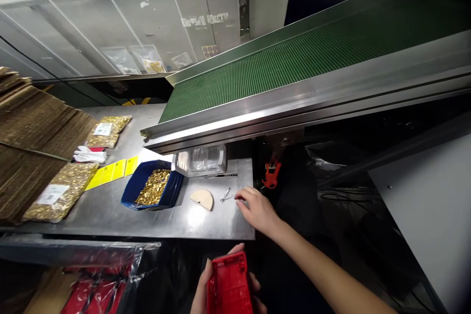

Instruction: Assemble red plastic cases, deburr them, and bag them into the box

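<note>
Head view looks down on a long green conveyor belt (pixel 294 59) that slopes across the top, with a shiny metal table (pixel 110 211) under its low end. A big stack of flat brown cardboard (pixel 33 132) sits at the table's left edge. Two clear bags of small gold parts lie near it, one bag (pixel 59 191) by the front left corner and one bag (pixel 106 131) near the back edge. Yellow cards (pixel 110 171) and a white glove (pixel 88 155) lie between them. A blue tray (pixel 128 191) full of gold bits stands near the middle of the table, and a clear plastic box (pixel 204 159) sits behind it, under the belt. A pale half-round piece (pixel 202 198) lies toward the front right.

Small metal tweezers (pixel 225 195) lie near the table's right edge. The right hand (pixel 257 208) is flat and partly open, with nothing in it, and its fingertips are just beside the tweezers. The left hand (pixel 215 289) is below the front edge, closed around a red plastic part (pixel 230 284).

It looks like the reaching step, with the red part held ready. Next, the fingers would need to pinch the thin tweezers gently, because they are small and could slide on the smooth metal.
</note>
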A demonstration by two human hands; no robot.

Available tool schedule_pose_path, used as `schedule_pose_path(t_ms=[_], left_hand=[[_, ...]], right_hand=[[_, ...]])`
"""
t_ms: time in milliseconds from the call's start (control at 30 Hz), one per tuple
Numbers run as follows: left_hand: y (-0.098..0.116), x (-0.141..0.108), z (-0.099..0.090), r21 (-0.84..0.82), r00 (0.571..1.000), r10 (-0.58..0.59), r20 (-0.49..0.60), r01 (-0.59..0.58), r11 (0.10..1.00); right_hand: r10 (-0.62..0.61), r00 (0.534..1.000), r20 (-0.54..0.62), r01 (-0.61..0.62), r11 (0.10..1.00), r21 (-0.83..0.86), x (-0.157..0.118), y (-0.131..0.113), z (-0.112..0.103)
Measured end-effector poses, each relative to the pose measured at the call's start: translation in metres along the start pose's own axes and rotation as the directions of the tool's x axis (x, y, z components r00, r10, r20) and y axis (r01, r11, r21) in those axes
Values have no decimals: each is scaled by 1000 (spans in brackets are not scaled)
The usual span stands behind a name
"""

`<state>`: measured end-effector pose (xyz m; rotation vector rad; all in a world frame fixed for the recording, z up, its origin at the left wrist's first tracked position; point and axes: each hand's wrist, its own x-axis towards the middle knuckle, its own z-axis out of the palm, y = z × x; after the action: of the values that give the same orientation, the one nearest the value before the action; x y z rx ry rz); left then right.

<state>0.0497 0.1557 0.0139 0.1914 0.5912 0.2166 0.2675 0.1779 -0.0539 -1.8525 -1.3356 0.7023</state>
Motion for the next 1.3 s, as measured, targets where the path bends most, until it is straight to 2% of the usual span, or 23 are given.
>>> schedule_pose_path(t_ms=[133,233,367,500,600,700,833,933,1000,1067,1167,1300], left_hand=[[-6,-5,-11,28,1000,-12,-14,12,1000],[-15,-12,-21,-4,1000,-1,-17,1,1000],[-30,-22,-26,-95,998,55,11,-53,994],[-40,-21,-22,-162,992,96,87,-81,983],[-44,-14,-19,-180,981,116,154,-88,980],[-47,-10,-17,-109,976,114,187,-95,990],[-49,-8,-14,56,996,62,71,-66,996],[-48,-3,-9,232,995,96,-16,-90,969],[-46,2,-4,315,993,117,-2,-111,943],[-45,7,1,325,994,101,34,-107,940],[-44,10,8,305,996,75,56,-89,948],[-41,9,13,347,996,69,53,-84,934]], right_hand=[[-50,994,93,61,990,-128,46,-2,26],[-55,991,125,77,982,-172,48,0,27],[-35,989,146,59,985,-163,10,5,15],[31,976,214,-1,990,-142,-30,16,6],[78,964,253,-59,995,-81,-45,23,1],[131,957,261,-141,990,20,-55,20,-14],[212,947,240,-267,936,228,-78,-5,-51],[243,941,236,-310,900,307,-100,-33,-76],[217,946,240,-274,933,235,-112,-48,-83],[148,959,240,-191,967,167,-122,-57,-81],[36,973,229,-64,991,116,-132,-59,-70],[-33,978,204,17,997,79,-136,-55,-57]])
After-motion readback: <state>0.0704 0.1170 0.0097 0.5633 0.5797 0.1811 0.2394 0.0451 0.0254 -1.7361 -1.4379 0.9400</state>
